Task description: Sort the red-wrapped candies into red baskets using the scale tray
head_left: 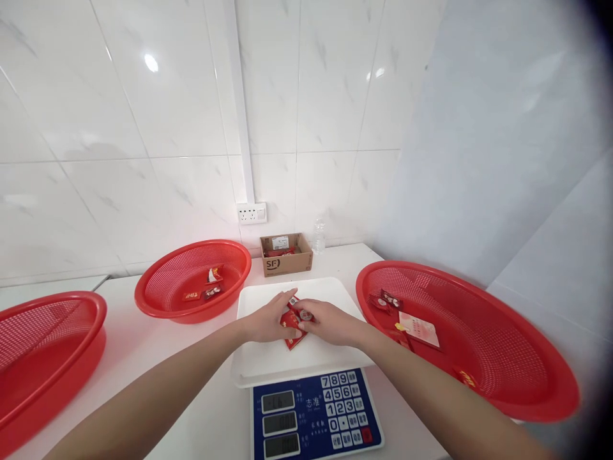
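Note:
Both hands meet over the white tray [258, 364] of a digital scale. Several small red packets [292, 321] are gathered between them, the lowest one with a corner pointing toward me. My left hand [269, 317] curls around the packets from the left, thumb near their front edge. From the right, my right hand [330, 322] closes on them, its fingers over a packet with a round mark. The fingers partly cover the packets, and I cannot tell whether these rest on the tray. In front is the scale's blue keypad panel [311, 412] with three small displays.
A red basket [191, 249] with a few packets stands back left; another red basket [96, 306] is at the far left. The large right basket [517, 370] holds packets and a card [420, 329]. Behind the tray are a cardboard box [290, 263] and a clear bottle [318, 235].

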`<state>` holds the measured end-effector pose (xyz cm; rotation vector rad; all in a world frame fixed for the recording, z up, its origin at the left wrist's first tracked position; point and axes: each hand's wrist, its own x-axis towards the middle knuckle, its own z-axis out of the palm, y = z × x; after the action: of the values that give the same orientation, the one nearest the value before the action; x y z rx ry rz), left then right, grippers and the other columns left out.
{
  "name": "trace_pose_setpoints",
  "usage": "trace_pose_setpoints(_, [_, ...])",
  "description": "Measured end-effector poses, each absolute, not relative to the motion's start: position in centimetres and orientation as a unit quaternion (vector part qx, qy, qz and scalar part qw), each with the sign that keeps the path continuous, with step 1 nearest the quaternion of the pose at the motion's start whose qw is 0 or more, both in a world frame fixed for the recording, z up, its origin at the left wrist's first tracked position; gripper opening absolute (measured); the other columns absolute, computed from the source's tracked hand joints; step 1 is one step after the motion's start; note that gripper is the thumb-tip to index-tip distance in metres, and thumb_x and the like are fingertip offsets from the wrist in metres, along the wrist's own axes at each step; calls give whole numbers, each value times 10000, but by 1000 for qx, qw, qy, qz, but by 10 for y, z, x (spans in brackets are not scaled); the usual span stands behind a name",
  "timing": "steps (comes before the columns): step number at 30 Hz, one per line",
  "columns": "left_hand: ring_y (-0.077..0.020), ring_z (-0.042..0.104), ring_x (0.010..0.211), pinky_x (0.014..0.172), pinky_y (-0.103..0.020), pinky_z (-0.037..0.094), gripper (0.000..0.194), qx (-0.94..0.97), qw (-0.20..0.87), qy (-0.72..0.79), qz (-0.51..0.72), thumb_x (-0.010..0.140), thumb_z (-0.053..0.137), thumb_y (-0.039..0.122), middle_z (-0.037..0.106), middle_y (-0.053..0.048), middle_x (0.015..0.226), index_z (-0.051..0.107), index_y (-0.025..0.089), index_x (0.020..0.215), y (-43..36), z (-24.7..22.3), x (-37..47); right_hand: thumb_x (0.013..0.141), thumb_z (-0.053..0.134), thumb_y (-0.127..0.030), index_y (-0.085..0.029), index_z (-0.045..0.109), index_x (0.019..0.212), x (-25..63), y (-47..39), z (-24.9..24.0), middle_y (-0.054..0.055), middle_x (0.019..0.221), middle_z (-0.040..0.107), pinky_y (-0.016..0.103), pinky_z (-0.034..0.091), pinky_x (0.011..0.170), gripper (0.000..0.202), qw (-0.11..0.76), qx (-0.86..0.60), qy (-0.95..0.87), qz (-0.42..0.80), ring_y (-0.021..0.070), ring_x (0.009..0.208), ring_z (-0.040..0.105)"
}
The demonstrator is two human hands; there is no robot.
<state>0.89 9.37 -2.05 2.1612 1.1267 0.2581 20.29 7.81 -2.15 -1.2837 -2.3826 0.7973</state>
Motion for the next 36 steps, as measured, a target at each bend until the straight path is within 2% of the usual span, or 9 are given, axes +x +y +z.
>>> trace_pose_setpoints(3, [-296,214,1386,1092,-427,288,941,844,320,420,97,725,627,498,213,-130,1523,137,189,1467,95,-22,11,850,484,-285,-213,554,1196,206,71,-16,75,1251,567,350,428,927,360,171,-451,-830,280,223,1117,538])
trace_pose_setpoints(6, [-313,57,1414,1127,-493,161,906,855,292,419,89,755,546,606,177,-138,1536,177,170,1459,94,-22,15,876,454,-348,-206,490,1299,217,59,-9,86,1408,433,406,308,1061,447,182,-475,-819,267,237,1303,371])
trace_pose_setpoints(10, [-343,59,1408,1099,-589,82,874,866,253,425,75,767,443,695,188,-165,1527,233,185,1445,88,-25,27,887,422,-467,-256,448,1348,240,33,-7,40,1476,344,444,243,1107,508,197,-543,-780,242,228,1377,239])
trace_pose_setpoints(14, [-361,130,1395,1089,-600,107,711,877,213,423,85,809,447,624,268,-158,1502,378,210,1384,85,-31,38,879,416,-506,-278,470,1327,269,6,-17,35,1463,369,463,276,1096,505,250,-604,-725,215,242,1361,281])
trace_pose_setpoints(17, [-322,246,1364,1096,-518,210,552,890,193,400,103,848,462,497,378,-123,1446,454,236,1334,89,-33,40,877,405,-511,-264,485,1312,291,-9,-31,53,1437,411,471,320,1072,507,277,-641,-691,186,256,1339,327])
trace_pose_setpoints(23, [-304,361,1308,1082,-484,257,499,909,190,359,97,802,552,452,432,-106,1412,539,265,1264,98,-26,32,855,390,-544,-255,519,1279,328,-24,-61,59,1405,454,479,416,999,528,260,-711,-643,117,280,1317,362])
trace_pose_setpoints(29, [-285,286,1362,1113,-541,93,414,913,213,342,72,767,615,425,437,-45,1423,595,331,1170,91,-13,28,857,380,-536,-259,548,1251,338,-23,-76,59,1329,539,440,521,877,510,210,-718,-656,98,283,1203,510])
trace_pose_setpoints(33, [-295,189,1396,1097,-574,124,374,908,236,343,38,732,633,307,353,-36,1477,617,326,1105,83,-5,22,865,347,-545,-280,549,1256,337,-23,-78,62,1263,595,438,556,798,514,183,-727,-657,81,295,1122,577])
trace_pose_setpoints(36, [-306,118,1408,1100,-569,130,408,895,238,375,29,747,617,364,272,-55,1515,577,301,1148,79,-5,20,865,339,-536,-274,557,1251,336,-23,-80,65,1241,610,435,569,752,514,174,-729,-659,67,302,1076,606])
